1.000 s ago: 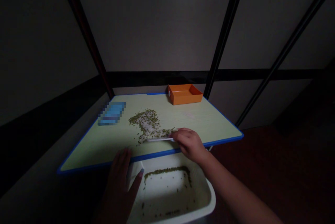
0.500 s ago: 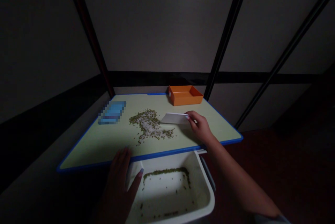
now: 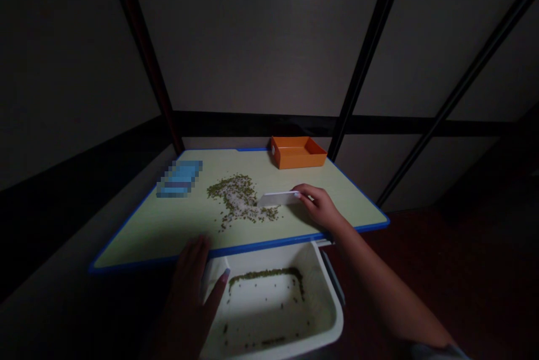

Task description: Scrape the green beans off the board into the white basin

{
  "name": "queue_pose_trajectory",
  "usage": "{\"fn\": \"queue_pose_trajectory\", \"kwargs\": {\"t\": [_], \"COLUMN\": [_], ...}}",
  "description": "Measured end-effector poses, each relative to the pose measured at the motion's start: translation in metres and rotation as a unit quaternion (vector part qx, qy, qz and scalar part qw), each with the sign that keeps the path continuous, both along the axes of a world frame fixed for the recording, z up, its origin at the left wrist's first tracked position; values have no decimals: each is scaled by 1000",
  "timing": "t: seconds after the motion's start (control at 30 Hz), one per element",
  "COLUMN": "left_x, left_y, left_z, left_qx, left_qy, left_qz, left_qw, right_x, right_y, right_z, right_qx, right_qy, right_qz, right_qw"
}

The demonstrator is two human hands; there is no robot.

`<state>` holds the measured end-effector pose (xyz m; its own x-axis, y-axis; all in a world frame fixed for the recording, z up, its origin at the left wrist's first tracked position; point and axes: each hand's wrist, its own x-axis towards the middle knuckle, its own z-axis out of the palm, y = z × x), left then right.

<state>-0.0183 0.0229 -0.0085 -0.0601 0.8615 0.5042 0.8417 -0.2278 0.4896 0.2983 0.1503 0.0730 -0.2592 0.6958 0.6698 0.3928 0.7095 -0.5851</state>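
Observation:
My right hand [image 3: 316, 203] pinches the right end of a thin white rectangular card [image 3: 278, 199] between thumb and fingers. The card stands on its long edge at the right side of a spread of small green grains mixed with white bits [image 3: 238, 197] on a pale green table [image 3: 155, 236] with a blue rim. At the table's front edge, my left hand [image 3: 196, 276] lies in shadow with its fingers stretched and thumb apart. That thumb reaches over the left wall of a white plastic bin [image 3: 332, 315] below the edge; whether it presses the bin is hard to tell.
Green grains [image 3: 269, 274] line the bin's far inner edge, with a few scattered on its floor. An orange open box [image 3: 298, 160] stands at the table's back right. A blurred-out blue flat item [image 3: 181, 178] lies at the left. A panelled wall [image 3: 252, 40] rises behind.
My right hand has brought the card slightly down towards me, and it now stands closer to the near grains. My left hand keeps its place.

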Motion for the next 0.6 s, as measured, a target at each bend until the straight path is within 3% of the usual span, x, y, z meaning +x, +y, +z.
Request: {"fn": "queue_pose_trajectory", "kwargs": {"t": [0.27, 0.6], "left_x": [1, -1], "left_y": [0, 3], "left_z": [4, -1], "left_qx": [3, 22], "left_qy": [11, 19], "left_qz": [-3, -5], "left_qw": [1000, 1000], "right_x": [10, 18], "right_y": [-11, -21], "right_z": [0, -2], "right_qx": [-2, -11], "right_qy": [-4, 8], "right_qz": [-1, -4], "right_qw": [1000, 1000]}}
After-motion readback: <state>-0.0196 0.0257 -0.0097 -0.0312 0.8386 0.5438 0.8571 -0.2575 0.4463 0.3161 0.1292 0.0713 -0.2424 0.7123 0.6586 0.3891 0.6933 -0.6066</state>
